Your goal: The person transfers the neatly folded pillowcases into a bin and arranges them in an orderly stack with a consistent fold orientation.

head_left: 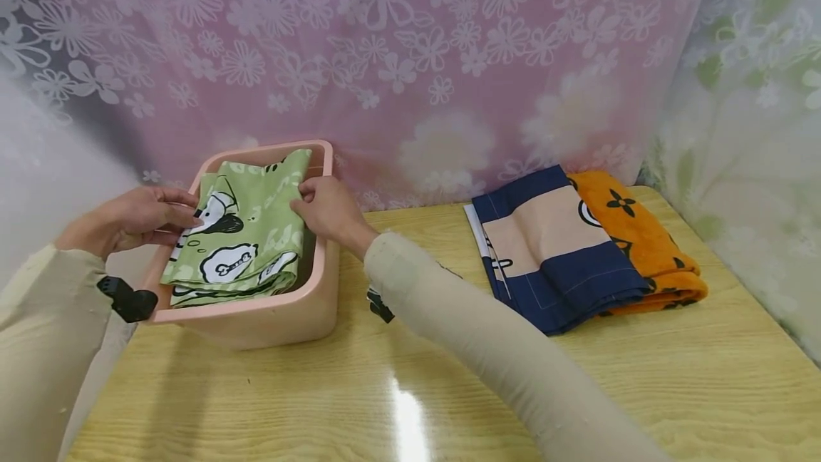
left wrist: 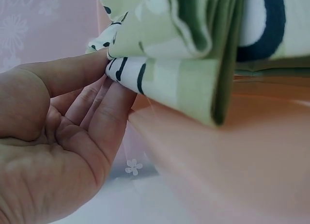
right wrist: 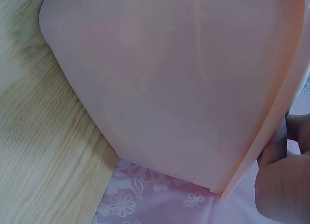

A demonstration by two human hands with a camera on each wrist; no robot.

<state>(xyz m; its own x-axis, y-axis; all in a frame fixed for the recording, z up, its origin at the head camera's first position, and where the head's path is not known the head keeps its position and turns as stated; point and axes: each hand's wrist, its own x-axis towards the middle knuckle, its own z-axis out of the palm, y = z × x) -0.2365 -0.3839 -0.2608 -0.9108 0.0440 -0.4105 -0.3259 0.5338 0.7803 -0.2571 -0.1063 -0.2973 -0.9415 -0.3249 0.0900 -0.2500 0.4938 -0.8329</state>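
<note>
Green cartoon-print cloth (head_left: 256, 223) sits in pink bin (head_left: 276, 323). At bin's left, left hand (head_left: 141, 216) pinches cloth; only left-wrist view shows layers edge-on. At bin's right, right hand (head_left: 336, 212) pinches cloth; right-wrist view hides fingertips.

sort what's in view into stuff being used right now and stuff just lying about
In use:
green printed cloth, held at its sides
left hand and right hand
pink bin, under the cloth

Apparently just lying about, untouched:
navy-and-beige folded cloth
orange folded cloth
</note>
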